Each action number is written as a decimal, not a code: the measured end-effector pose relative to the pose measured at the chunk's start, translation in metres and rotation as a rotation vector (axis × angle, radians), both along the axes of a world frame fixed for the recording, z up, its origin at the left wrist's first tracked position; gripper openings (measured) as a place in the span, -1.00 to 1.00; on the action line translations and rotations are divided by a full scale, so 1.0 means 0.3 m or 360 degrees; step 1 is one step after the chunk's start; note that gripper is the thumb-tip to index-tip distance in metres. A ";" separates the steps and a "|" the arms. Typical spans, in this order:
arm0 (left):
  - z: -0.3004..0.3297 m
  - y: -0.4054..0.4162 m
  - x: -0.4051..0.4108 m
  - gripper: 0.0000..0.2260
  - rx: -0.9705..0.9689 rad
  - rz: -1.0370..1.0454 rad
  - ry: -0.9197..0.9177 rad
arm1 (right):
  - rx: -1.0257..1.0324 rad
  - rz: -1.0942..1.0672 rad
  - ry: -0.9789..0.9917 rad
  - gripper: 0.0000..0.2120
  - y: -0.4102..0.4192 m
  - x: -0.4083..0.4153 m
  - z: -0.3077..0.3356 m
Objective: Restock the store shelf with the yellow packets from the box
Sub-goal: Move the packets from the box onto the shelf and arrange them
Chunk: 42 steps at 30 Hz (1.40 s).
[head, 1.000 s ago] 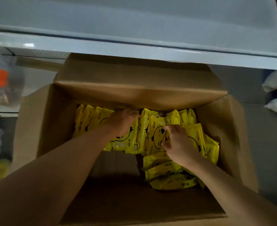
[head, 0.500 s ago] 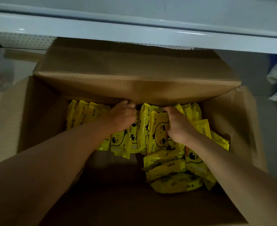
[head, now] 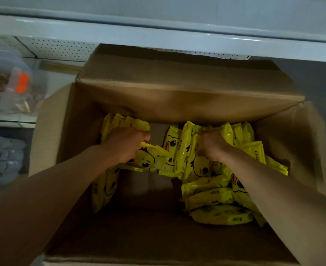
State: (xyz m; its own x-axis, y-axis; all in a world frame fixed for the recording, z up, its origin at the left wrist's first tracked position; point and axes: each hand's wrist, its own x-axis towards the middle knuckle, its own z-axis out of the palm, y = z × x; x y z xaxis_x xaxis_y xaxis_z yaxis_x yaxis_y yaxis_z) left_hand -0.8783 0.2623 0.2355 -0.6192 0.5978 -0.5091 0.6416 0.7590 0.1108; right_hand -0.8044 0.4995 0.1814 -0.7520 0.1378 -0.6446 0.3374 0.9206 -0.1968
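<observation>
Clear plastic tubs (head: 8,87) sat on the white metal store shelf (head: 158,35) at far left. Beside them stood the open brown cardboard box (head: 177,100). Inside it, the left hand (head: 126,144) gripped a bunch of yellow duck-printed packets (head: 126,121); across a gap, the right hand (head: 212,144) clutched another upright bunch (head: 185,150), with loose packets heaped below.

The yellow packets (head: 200,160) in the box carry a cartoon duck face and dark lettering. On one upright packet (head: 254,152) by the right wrist the letters "Cik" can be read; the other print is too blurred to read.
</observation>
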 end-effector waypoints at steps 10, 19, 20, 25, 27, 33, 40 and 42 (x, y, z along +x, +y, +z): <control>0.209 -0.008 0.060 -0.69 0.0146 0.0385 0.0223 | -0.0109 -0.0015 0.0309 -0.54 0.023 0.125 0.268; 0.626 -0.012 0.083 -0.80 0.0597 0.0904 0.0192 | -0.0452 -0.0495 0.0910 -0.79 0.119 0.222 0.734; 0.680 -0.007 0.090 -0.80 0.0621 0.0923 0.0181 | -0.0496 -0.0511 0.0968 -0.84 0.125 0.229 0.791; 0.936 -0.003 0.131 -0.83 0.0777 0.0991 0.0268 | -0.0772 -0.0727 0.1196 -0.64 0.105 0.250 1.079; 1.040 0.003 0.147 -0.81 0.0834 0.0996 0.0323 | -0.0861 -0.0758 0.1329 -0.44 0.109 0.262 1.169; 1.304 0.008 0.160 -0.77 0.0959 0.1017 0.0502 | -0.0780 -0.0658 0.1628 -0.81 0.122 0.256 1.438; 1.591 -0.015 0.077 -0.79 0.1054 0.0930 0.0700 | -0.0940 -0.0699 0.1991 -0.72 0.154 0.136 1.685; 1.669 -0.028 0.035 -0.76 0.1123 0.0917 0.0751 | -0.1023 -0.0768 0.2074 -0.53 0.169 0.070 1.749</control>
